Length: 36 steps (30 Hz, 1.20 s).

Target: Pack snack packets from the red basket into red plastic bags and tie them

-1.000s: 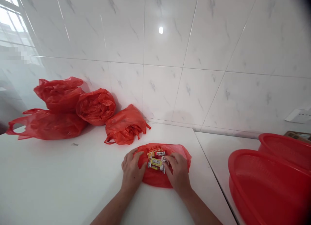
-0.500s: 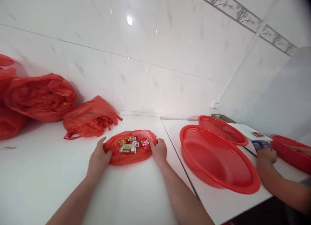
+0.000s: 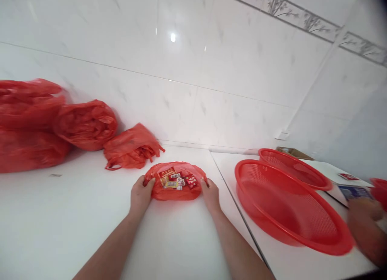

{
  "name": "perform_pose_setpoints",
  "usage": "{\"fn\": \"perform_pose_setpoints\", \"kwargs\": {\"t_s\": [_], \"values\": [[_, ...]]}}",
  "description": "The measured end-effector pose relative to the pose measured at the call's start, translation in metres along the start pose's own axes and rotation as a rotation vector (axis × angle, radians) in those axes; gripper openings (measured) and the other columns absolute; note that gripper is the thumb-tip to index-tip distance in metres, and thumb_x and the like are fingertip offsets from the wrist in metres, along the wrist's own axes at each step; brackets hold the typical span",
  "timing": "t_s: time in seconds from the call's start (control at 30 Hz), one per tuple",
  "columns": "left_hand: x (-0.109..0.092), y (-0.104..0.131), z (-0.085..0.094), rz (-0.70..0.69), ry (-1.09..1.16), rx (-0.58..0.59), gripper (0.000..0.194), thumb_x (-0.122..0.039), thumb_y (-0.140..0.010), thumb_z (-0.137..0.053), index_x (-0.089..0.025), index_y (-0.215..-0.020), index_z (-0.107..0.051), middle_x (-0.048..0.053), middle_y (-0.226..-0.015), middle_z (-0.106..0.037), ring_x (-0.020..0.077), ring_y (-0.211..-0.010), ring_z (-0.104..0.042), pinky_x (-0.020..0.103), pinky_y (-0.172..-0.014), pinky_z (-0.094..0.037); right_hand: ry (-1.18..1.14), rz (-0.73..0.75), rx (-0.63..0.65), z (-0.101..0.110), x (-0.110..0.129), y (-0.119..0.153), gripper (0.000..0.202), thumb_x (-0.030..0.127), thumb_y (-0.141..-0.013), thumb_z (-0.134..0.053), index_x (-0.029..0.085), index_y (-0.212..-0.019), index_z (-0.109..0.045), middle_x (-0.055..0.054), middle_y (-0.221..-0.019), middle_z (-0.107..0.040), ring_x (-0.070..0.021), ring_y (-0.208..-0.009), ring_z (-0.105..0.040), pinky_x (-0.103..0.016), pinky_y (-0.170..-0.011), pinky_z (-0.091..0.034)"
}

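A red plastic bag point(image 3: 178, 196) lies on the white table with its mouth spread wide. Inside it show several small snack packets point(image 3: 172, 184), red, yellow and white. My left hand point(image 3: 141, 194) pinches the bag's left rim, thumb on the inner side. At the opposite rim, my right hand point(image 3: 211, 194) grips the plastic between thumb and fingers. Behind and left of the bag sits a crumpled red bag point(image 3: 133, 147) with its handles loose.
More bulging red bags point(image 3: 86, 124) line the tiled wall at left. To the right, across a table seam, stand a large red plastic basket point(image 3: 272, 199) and another red basket point(image 3: 298, 171). A co-worker's blurred hand point(image 3: 364, 209) is at far right near a blue packet point(image 3: 352, 191).
The view has turned left, so things sit further right. The bag's mouth is rounder, and an orange-red packet shows more clearly inside. Both my hands still hold the rim.
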State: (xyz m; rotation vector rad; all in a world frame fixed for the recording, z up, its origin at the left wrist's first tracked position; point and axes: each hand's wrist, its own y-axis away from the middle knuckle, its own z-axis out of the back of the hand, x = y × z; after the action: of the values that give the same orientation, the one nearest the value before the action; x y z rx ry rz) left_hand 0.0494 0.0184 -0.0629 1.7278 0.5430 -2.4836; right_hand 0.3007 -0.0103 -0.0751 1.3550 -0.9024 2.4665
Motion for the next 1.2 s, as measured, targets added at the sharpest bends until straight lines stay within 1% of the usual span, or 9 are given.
{"fn": "perform_pose_setpoints", "kwargs": {"t_s": [0.13, 0.23, 0.37, 0.5, 0.7, 0.83, 0.97, 1.1, 1.2], "values": [[-0.005, -0.006, 0.009, 0.008, 0.202, -0.068, 0.027, -0.042, -0.073, -0.057, -0.017, -0.083, -0.058, 0.0, -0.073, -0.062, 0.0151, -0.066, -0.055, 0.025, -0.06, -0.044, -0.142, -0.048, -0.055, 0.013, 0.011, -0.004, 0.034, 0.05, -0.08, -0.047, 0.02, -0.064, -0.051, 0.003, -0.058, -0.051, -0.014, -0.059, -0.044, -0.025, -0.056, -0.035], [-0.02, -0.013, 0.022, -0.052, 0.281, -0.059, 0.026, -0.039, -0.072, -0.059, -0.017, -0.086, -0.058, 0.001, -0.079, -0.064, 0.0161, -0.07, -0.057, 0.025, -0.063, -0.044, -0.228, -0.063, -0.083, 0.027, 0.031, -0.013, 0.035, 0.052, -0.079, -0.049, 0.02, -0.068, -0.053, 0.003, -0.062, -0.053, -0.0139, -0.061, -0.046, -0.025, -0.058, -0.036], [-0.054, -0.025, 0.046, -0.166, 0.191, 0.033, 0.02, -0.037, -0.073, -0.058, -0.018, -0.071, -0.056, -0.003, -0.065, -0.057, 0.0124, -0.06, -0.05, 0.023, -0.056, -0.038, -0.383, -0.069, -0.051, 0.044, 0.072, -0.03, 0.031, 0.05, -0.074, -0.058, 0.02, -0.07, -0.057, 0.003, -0.065, -0.054, -0.0136, -0.064, -0.047, -0.025, -0.06, -0.037], [-0.094, -0.036, 0.071, -0.218, 0.218, 0.013, 0.024, -0.038, -0.073, -0.061, -0.018, -0.065, -0.052, -0.004, -0.06, -0.05, 0.0092, -0.053, -0.044, 0.021, -0.05, -0.033, -0.544, -0.082, 0.012, 0.055, 0.107, -0.05, 0.025, 0.045, -0.073, -0.062, 0.02, -0.071, -0.06, 0.003, -0.069, -0.057, -0.0117, -0.064, -0.047, -0.024, -0.059, -0.037], [-0.147, -0.047, 0.087, -0.196, 0.461, 0.276, 0.024, -0.036, -0.071, -0.066, -0.018, -0.072, -0.051, -0.003, -0.063, -0.051, 0.0079, -0.052, -0.047, 0.02, -0.049, -0.036, -0.653, -0.152, -0.012, 0.058, 0.125, -0.083, 0.017, 0.031, -0.066, -0.07, 0.02, -0.064, -0.057, 0.005, -0.056, -0.051, -0.009, -0.054, -0.043, -0.022, -0.051, -0.034], [-0.175, -0.049, 0.082, -0.22, 0.463, 0.392, 0.021, -0.034, -0.072, -0.066, -0.018, -0.078, -0.055, -0.001, -0.067, -0.056, 0.0076, -0.052, -0.05, 0.02, -0.05, -0.04, -0.796, -0.2, 0.103, 0.054, 0.138, -0.092, 0.019, 0.034, -0.071, -0.064, 0.021, -0.068, -0.052, 0.002, -0.061, -0.056, -0.0115, -0.055, -0.05, -0.025, -0.052, -0.042], [-0.199, -0.042, 0.073, -0.358, 0.181, 0.321, 0.015, -0.031, -0.07, -0.064, -0.017, -0.075, -0.062, -0.003, -0.061, -0.053, 0.0064, -0.047, -0.044, 0.019, -0.044, -0.033, -0.953, -0.256, 0.238, 0.049, 0.159, -0.083, 0.032, 0.051, -0.083, -0.045, 0.022, -0.07, -0.05, 0.008, -0.045, -0.034, -0.0072, -0.037, -0.029, -0.021, -0.037, -0.025], [-0.212, -0.032, 0.058, -0.462, 0.086, 0.354, 0.011, -0.029, -0.073, -0.06, -0.018, -0.072, -0.061, -0.004, -0.057, -0.051, 0.0064, -0.048, -0.043, 0.018, -0.042, -0.032, -0.925, -0.138, 0.529, 0.045, 0.179, -0.064, 0.029, 0.048, -0.083, -0.05, 0.022, -0.094, -0.058, 0.009, -0.046, -0.034, -0.0057, -0.038, -0.023, -0.02, -0.038, -0.016], [-0.213, -0.027, 0.042, -0.512, 0.116, 0.494, 0.007, -0.023, -0.075, -0.057, -0.017, -0.076, -0.06, -0.001, -0.067, -0.059, 0.0088, -0.058, -0.053, 0.02, -0.05, -0.041, -0.679, -0.013, 0.797, 0.04, 0.184, -0.054, 0.024, 0.043, -0.077, -0.063, 0.021, -0.086, -0.058, 0.008, -0.05, -0.04, -0.0051, -0.042, -0.026, -0.021, -0.04, -0.014]]}}
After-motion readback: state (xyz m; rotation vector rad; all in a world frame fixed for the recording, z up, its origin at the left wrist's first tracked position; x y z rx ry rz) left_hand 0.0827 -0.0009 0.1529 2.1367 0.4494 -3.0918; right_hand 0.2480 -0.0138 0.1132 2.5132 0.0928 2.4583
